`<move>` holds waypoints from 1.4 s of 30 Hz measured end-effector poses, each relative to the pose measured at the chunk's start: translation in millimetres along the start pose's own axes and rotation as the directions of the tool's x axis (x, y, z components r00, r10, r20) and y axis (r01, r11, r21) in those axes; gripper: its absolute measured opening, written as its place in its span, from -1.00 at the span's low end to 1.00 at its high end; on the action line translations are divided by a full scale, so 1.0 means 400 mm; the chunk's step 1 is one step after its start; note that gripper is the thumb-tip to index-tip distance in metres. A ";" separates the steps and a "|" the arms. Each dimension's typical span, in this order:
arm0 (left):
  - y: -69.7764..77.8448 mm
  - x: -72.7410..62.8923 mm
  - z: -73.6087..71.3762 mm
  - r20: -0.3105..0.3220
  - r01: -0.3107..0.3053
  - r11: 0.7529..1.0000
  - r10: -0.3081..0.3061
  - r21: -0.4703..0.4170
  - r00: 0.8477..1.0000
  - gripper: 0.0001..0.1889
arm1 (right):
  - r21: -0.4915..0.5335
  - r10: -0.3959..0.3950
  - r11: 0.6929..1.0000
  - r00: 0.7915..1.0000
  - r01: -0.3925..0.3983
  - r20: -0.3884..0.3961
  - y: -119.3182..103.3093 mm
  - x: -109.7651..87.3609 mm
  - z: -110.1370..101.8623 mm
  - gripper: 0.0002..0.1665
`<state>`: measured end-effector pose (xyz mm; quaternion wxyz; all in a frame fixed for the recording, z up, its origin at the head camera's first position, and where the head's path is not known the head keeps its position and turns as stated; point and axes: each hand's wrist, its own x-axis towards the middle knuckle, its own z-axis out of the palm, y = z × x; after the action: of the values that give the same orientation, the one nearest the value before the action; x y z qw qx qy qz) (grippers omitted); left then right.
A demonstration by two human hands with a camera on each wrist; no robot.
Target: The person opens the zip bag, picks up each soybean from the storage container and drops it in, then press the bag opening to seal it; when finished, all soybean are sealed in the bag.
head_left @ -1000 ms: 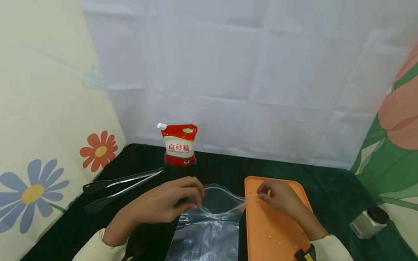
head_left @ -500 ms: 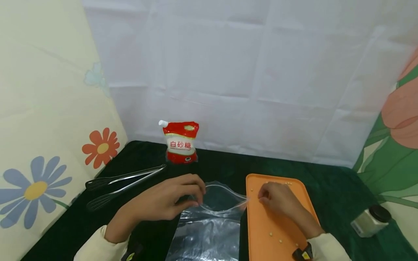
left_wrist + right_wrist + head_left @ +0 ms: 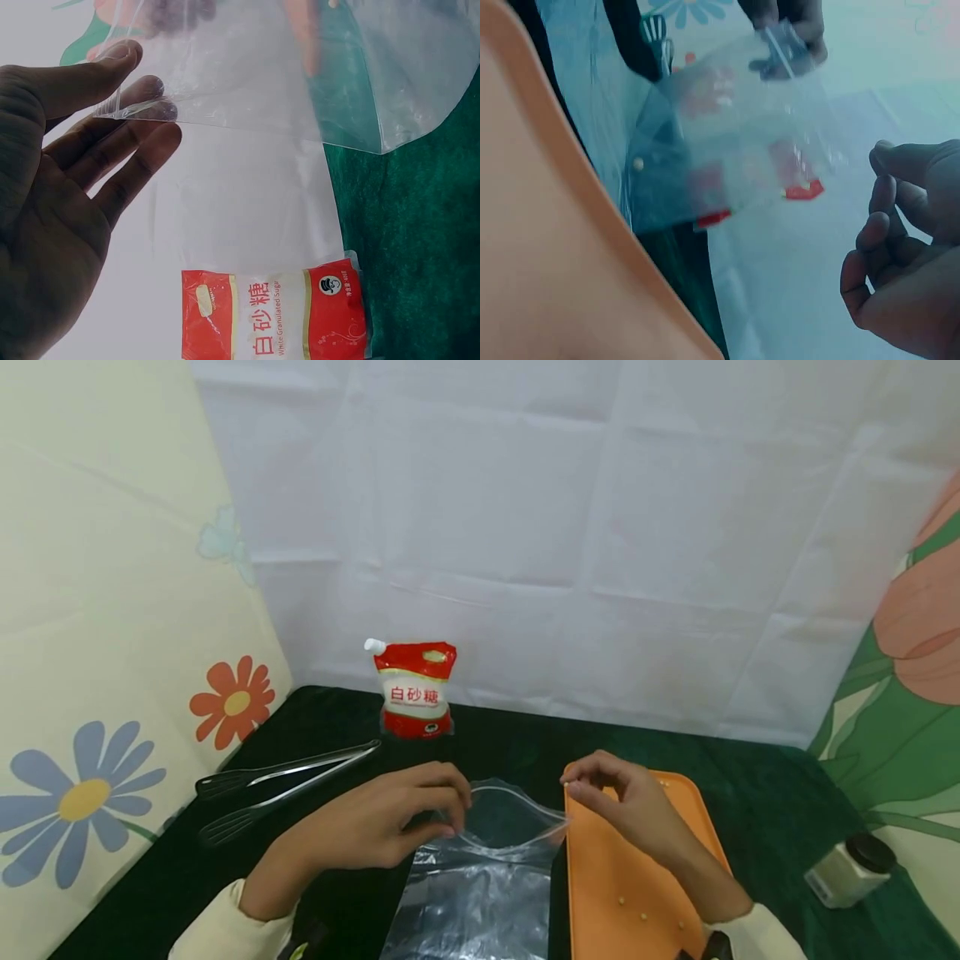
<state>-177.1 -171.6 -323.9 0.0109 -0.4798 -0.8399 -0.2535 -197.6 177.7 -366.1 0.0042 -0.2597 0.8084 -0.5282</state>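
Observation:
My left hand (image 3: 397, 822) pinches the left edge of a clear zip bag (image 3: 476, 906) near its top. The bag's mouth gapes, with the white zip strip showing round it. My right hand (image 3: 637, 806) is raised over the left rim of an orange tray (image 3: 596, 877), just right of the bag's mouth. Thumb and forefinger meet at a small pale bean, mostly hidden by the fingertips. Several such beans (image 3: 622, 902) lie scattered on the tray. In the right wrist view, one bean (image 3: 637, 163) shows low in the bag.
A red and white pouch of white sugar (image 3: 414, 693) stands at the back by the white cloth backdrop. Metal tongs (image 3: 315, 761) lie at the left. A dark-lidded jar (image 3: 847, 872) sits tilted-looking at the right on the green cloth.
My right hand has risen off the tray surface and moved left toward the bag's mouth, its fingertips pinched together. My left hand and the bag have stayed in place.

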 end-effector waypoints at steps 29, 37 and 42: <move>-0.005 0.002 0.001 0.028 0.020 1.000 -0.021 0.015 0.999 -0.77 | -0.615 0.353 0.788 0.788 0.039 0.503 0.002 -0.052 -0.094 -0.84; -0.010 0.000 0.006 0.022 -0.007 1.000 0.007 0.020 1.000 -0.76 | -0.664 0.454 0.748 0.734 -0.006 0.505 0.034 -0.054 -0.054 -0.75; -0.009 -0.001 0.004 0.015 -0.021 1.000 0.020 0.021 1.000 -0.77 | -0.668 0.449 0.744 0.734 0.009 0.510 0.037 -0.049 -0.047 -0.74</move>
<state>-179.5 -172.6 -326.9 0.0124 -0.4900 -0.8376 -0.2412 -192.1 206.8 -375.8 0.2603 -0.3053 0.9106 -0.0994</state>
